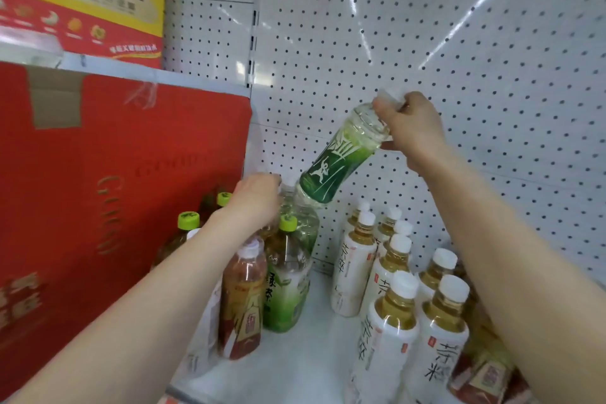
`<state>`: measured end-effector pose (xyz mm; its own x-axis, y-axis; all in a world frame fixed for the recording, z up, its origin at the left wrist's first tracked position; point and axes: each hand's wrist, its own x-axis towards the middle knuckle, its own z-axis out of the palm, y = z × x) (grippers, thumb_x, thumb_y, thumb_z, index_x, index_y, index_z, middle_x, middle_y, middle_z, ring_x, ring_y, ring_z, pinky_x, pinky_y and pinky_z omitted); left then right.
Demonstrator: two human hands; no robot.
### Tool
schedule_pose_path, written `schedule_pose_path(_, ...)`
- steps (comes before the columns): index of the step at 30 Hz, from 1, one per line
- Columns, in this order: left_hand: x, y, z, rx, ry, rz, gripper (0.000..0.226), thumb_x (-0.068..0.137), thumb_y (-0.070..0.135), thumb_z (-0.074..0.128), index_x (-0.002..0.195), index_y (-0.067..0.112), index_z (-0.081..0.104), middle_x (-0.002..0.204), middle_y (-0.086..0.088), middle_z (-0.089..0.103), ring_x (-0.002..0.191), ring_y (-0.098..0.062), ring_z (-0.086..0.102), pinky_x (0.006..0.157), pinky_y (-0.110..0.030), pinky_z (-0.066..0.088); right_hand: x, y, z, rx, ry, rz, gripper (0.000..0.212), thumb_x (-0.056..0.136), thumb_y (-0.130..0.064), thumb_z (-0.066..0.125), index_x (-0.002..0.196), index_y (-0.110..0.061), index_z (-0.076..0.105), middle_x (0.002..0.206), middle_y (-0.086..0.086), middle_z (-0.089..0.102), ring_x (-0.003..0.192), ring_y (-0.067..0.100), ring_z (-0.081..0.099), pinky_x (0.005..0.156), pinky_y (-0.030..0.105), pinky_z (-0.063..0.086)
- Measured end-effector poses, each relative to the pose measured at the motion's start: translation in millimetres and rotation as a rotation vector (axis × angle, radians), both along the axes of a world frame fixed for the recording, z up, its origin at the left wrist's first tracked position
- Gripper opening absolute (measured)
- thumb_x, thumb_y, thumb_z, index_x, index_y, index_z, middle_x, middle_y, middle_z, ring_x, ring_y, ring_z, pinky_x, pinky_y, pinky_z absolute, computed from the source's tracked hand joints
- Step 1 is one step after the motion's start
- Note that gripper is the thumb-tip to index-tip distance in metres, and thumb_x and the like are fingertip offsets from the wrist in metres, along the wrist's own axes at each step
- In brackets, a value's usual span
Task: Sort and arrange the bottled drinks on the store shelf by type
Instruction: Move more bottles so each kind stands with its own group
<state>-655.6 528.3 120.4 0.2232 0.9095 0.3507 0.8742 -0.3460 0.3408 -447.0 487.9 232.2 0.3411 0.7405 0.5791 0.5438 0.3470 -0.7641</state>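
Your right hand (pixel 411 128) grips the tilted green bottle (pixel 334 162) by its neck, left hand (pixel 257 197) a standing bottle (pixel 306 226); set them upright together.

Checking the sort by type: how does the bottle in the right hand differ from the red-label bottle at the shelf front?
The held bottle has a green label; the red-label bottle has a red-brown one. The held bottle is tilted in the air, gripped at the neck by the right hand; the red-label bottle stands upright on the shelf. Both are clear plastic.

glossy plastic bottles (pixel 390 331), matt cardboard box (pixel 114 190)
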Motion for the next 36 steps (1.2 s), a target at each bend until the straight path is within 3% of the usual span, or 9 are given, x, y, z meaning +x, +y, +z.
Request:
schedule_pose_path(5,19.1,42.4,-7.5,-0.294,0.171,0.12,0.034,0.097,0.008,0.05,0.131,0.004,0.052,0.128,-0.016,0.06,0.114,-0.03,0.06,0.093,-0.034,0.049,13.5,19.7,8.4,-0.013,0.041,-0.006,0.043,0.092,-0.044,0.062,0.112,-0.008,0.055,0.105,0.01,0.065,0.094,0.03,0.069,0.078,0.052,0.06)
schedule_pose_path(11,28.5,55.6,-24.2,-0.293,0.003,0.25,0.024,0.095,0.01,0.057,0.118,0.004,0.061,0.124,-0.015,0.061,0.112,-0.031,0.06,0.083,-0.033,0.047,28.2,30.4,-1.8,0.016,0.078,-0.015,0.039,0.089,-0.044,0.063,0.111,-0.013,0.055,0.105,0.007,0.066,0.097,0.03,0.068,0.085,0.053,0.057)
schedule_pose_path(17,7.4,37.9,38.3,0.108,-0.435,0.244,0.056,0.084,0.046,0.07,0.124,0.011,0.053,0.118,-0.009,0.051,0.106,-0.032,0.055,0.083,-0.037,0.045,29.0,37.6,3.2,0.088,0.203,-0.004,0.035,0.088,-0.049,0.06,0.106,-0.02,0.053,0.103,0.003,0.064,0.097,0.025,0.068,0.082,0.052,0.059)
schedule_pose_path(21,-34.0,2.0,83.1,0.387,-0.91,-0.028,0.045,0.073,0.061,0.067,0.103,0.028,0.056,0.097,0.01,0.06,0.083,-0.006,0.059,0.061,-0.013,0.042,9.7,45.3,4.0,0.094,0.172,0.078,0.033,0.087,-0.047,0.061,0.104,-0.02,0.051,0.104,0.003,0.064,0.099,0.027,0.068,0.081,0.054,0.059)
schedule_pose_path(23,-47.0,-19.3,97.8,0.417,-1.189,-0.168,0.038,0.069,0.06,0.067,0.092,0.032,0.056,0.098,0.004,0.066,0.079,-0.006,0.063,0.057,-0.014,0.047,-6.9,53.0,-2.0,0.038,0.107,0.142,0.04,0.09,-0.042,0.062,0.115,-0.013,0.052,0.111,0.009,0.064,0.1,0.03,0.067,0.081,0.054,0.059)
schedule_pose_path(26,-61.6,-41.8,103.0,0.385,-1.391,-0.298,0.032,0.076,0.051,0.07,0.085,0.024,0.057,0.091,-0.002,0.067,0.082,-0.016,0.066,0.071,-0.034,0.056,-35.0,63.5,-21.2,-0.122,-0.023,0.246,0.053,0.094,-0.039,0.064,0.133,-0.007,0.046,0.119,0.008,0.06,0.095,0.031,0.068,0.077,0.051,0.061)
schedule_pose_path(30,-76.3,-64.8,85.4,0.237,-1.431,-0.389,0.029,0.088,0.038,0.067,0.081,0.013,0.054,0.074,0.002,0.067,0.072,-0.016,0.067,0.069,-0.033,0.055,-59.7,76.0,-50.3,-0.232,-0.307,0.332,0.038,0.087,-0.04,0.074,0.104,-0.011,0.054,0.101,0.002,0.061,0.09,0.023,0.063,0.071,0.039,0.056)
schedule_pose_path(33,-81.6,-75.7,70.2,0.193,-1.415,-0.352,0.032,0.091,0.037,0.064,0.095,0.007,0.055,0.09,-0.017,0.061,0.081,-0.027,0.061,0.078,-0.044,0.051,-68.4,84.3,-59.4,-0.36,-0.709,0.251,0.045,0.08,-0.05,0.077,0.082,-0.011,0.052,0.079,0.003,0.055,0.071,0.019,0.049,0.057,0.03,0.034)
schedule_pose_path(36,-85.5,-81.5,59.9,0.154,-1.46,-0.338,0.032,0.086,0.041,0.066,0.093,0.01,0.06,0.095,-0.015,0.064,0.086,-0.028,0.064,0.089,-0.051,0.052,-83.2,93.1,-76.3,-0.556,-1.009,0.189,0.043,0.078,-0.051,0.078,0.081,-0.014,0.058,0.074,-0.002,0.057,0.069,0.016,0.053,0.055,0.026,0.036)
